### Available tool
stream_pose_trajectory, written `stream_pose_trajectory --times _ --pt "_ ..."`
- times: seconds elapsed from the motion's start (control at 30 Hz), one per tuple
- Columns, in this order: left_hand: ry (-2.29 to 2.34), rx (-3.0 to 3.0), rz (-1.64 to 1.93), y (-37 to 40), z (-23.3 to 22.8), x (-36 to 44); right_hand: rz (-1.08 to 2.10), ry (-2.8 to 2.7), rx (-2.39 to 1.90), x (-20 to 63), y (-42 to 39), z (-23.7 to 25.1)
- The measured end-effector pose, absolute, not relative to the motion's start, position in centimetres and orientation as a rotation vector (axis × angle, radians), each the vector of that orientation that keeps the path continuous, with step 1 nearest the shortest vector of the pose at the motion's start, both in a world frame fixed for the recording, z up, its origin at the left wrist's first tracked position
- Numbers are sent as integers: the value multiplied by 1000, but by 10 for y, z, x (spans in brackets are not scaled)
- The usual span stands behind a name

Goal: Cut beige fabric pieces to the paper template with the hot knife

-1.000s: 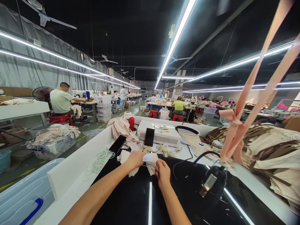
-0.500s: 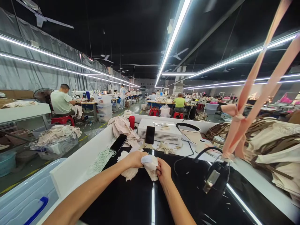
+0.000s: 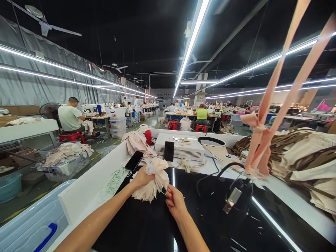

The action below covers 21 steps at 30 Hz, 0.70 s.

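My left hand (image 3: 140,179) grips a bunch of cream fabric pieces (image 3: 154,180) just above the glossy black table (image 3: 147,227). The bunch fans out downward and to the right. My right hand (image 3: 174,202) sits just right of and below the bunch, fingers pinched on something thin at the fabric's edge, too small to name. Both forearms reach in from the bottom of the view.
A phone (image 3: 134,160) and another upright phone (image 3: 169,151) stand by a white box unit (image 3: 181,148). A black tool (image 3: 237,201) with a cable sits at right under pink straps (image 3: 265,126). Fabric piles (image 3: 301,157) fill the right; a blue bin (image 3: 28,227) lies at left. Other people sit at far tables.
My left hand has lifted and gathered the fabric into a bunch. My right hand has drawn back toward me, away from the bunch.
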<state>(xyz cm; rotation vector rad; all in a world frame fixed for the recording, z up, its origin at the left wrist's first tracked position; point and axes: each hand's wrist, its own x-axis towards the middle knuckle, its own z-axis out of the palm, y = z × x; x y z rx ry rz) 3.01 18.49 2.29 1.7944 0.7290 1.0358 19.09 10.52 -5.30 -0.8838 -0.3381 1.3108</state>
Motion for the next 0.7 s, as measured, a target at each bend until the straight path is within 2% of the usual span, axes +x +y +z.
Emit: stream_pose_trajectory --times 0.23,0.53,0.7 --pt "720 1307 1066 184 15 32 1426 -362 -965 183 107 -47" --pt "679 908 1091 183 21 39 1366 -504 -941 182 107 -32" --pt "699 705 1085 183 20 45 1504 -510 -906 183 105 -20"
